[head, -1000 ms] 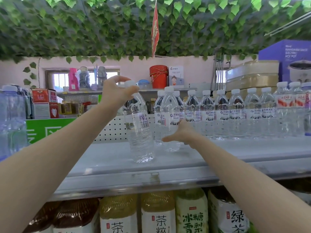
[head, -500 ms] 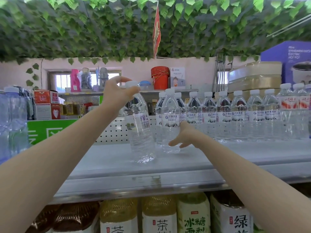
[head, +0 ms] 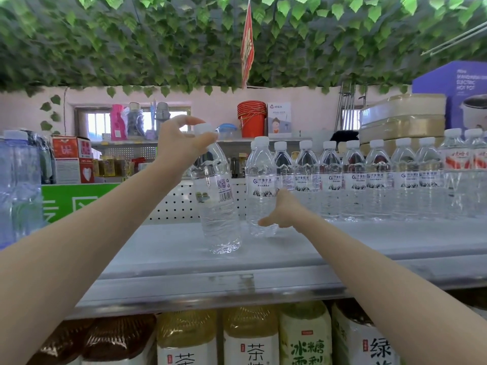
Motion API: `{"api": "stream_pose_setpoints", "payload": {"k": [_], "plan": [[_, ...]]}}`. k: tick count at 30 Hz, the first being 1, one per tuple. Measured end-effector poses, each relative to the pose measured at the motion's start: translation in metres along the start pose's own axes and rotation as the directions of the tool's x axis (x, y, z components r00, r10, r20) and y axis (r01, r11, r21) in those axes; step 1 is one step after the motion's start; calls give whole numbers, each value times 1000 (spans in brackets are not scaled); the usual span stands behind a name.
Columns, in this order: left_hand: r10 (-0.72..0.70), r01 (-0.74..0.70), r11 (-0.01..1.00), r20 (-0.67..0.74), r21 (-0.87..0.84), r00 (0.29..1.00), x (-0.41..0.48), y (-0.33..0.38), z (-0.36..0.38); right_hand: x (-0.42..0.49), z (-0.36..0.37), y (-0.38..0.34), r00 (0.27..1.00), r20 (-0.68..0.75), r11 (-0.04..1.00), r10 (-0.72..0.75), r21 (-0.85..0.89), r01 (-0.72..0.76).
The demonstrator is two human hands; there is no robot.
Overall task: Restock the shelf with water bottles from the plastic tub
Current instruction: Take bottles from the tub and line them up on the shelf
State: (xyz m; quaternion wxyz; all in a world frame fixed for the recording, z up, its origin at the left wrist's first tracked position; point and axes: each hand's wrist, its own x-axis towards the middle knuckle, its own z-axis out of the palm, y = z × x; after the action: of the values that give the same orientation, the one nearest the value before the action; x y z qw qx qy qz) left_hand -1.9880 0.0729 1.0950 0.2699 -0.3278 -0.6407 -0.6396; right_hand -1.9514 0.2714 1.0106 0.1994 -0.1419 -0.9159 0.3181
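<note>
while left hand (head: pixel 179 143) grip pinches tilted bottle (head: pixel 214 196) neck, right hand (head: pixel 286 212) released beside row bottle (head: pixel 261 185), bare shelf (head: pixel 158 248) leftward

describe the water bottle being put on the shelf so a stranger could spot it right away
Start at the grey metal shelf with its long row of water bottles. At the row's left end one clear bottle stands apart, nearer the front edge, pinched at its neck by the left hand. Unlike its upright neighbours it tilts, and its label shows a barcode and QR code.

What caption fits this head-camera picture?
Left hand grips a tilted water bottle by its neck on the shelf.
</note>
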Motion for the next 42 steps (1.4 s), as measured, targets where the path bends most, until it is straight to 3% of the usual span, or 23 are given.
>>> {"api": "stream_pose_setpoints", "payload": {"k": [6,9,12,17,21,29,33,37,42], "plan": [[-8,2,996,-68,-84,998,-8,9,-4,-8,-22,11,995,-85,992,-61,107,70],[4,-19,994,-132,-108,991,-18,19,0,-27,-36,14,992,-22,962,-126,241,127],[-47,6,978,-193,-210,980,-30,35,10,-57,-52,9,955,89,896,-281,380,228],[-109,28,947,-237,-321,965,-49,61,41,-94,-63,1,906,198,894,-375,337,297],[-105,18,935,-227,-353,968,-62,82,70,-106,-68,14,931,21,905,-364,245,348],[-77,77,997,118,6,990,-69,98,94,-108,-86,52,942,-100,881,-321,332,336],[-88,47,979,201,200,976,-79,81,92,-100,-87,64,955,-121,853,-271,429,296],[-66,-39,913,240,407,968,-102,43,92,-90,-88,68,960,-156,839,-231,468,278],[-114,-79,756,250,649,961,-127,-5,84,-66,-85,71,971,-134,844,-199,481,239]]}}
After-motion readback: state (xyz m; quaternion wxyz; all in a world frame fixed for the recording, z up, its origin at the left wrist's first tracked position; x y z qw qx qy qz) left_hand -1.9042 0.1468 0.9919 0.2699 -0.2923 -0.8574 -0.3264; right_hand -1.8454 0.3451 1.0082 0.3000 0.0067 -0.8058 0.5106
